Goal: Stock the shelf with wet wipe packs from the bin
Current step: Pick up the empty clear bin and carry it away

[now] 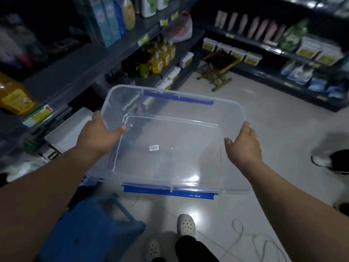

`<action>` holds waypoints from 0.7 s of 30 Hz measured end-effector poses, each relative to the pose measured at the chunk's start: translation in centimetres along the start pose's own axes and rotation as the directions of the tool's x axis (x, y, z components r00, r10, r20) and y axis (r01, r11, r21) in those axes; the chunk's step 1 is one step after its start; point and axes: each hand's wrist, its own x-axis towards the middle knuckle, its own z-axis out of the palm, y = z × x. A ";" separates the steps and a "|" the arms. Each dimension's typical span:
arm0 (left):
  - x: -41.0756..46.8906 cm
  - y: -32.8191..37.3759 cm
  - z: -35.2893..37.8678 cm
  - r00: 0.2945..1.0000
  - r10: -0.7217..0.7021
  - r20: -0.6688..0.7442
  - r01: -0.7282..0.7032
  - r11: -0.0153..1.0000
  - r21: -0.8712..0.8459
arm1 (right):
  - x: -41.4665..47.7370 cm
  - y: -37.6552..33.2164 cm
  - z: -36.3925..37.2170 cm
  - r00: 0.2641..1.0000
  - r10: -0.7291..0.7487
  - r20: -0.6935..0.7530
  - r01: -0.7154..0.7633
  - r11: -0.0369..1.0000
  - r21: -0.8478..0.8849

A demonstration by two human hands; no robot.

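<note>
Bin [170, 167]: clear and empty, carried level over the floor [273, 120], just beside the shelf [75, 72].
Left hand [98, 135]: clamped over the left wall, thumb inside.
Right hand [243, 146]: clasps the right rim for balance.
Stocking: likely finished, no packs inside.

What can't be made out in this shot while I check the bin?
Head view only:
- Shelf on the left: dark and motion-blurred; most goods on it cannot be identified.
- Sticker on the bottom of the bin: print too small.
- Fingers of left hand and right hand: hidden behind the hands and the bin's sides; only thumbs show.
- Person at right edge: cut off, only a shoe shows.
</note>
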 end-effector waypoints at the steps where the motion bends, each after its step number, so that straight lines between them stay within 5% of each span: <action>1: 0.4 1.3 0.8 0.999 0.029 0.018 -0.030 0.999 0.014 | 0.4 1.1 -0.5 1.000 0.029 -0.013 -0.029 1.000 0.006; 12: 4.2 18.3 11.6 0.965 0.234 0.119 -0.254 0.949 0.186 | 8.3 13.1 -7.1 0.967 0.238 -0.089 -0.231 0.970 0.076; 21: 5.5 33.2 20.9 0.912 0.366 0.187 -0.396 0.905 0.156 | 14.7 22.9 -13.1 0.904 0.400 -0.150 -0.382 0.914 0.134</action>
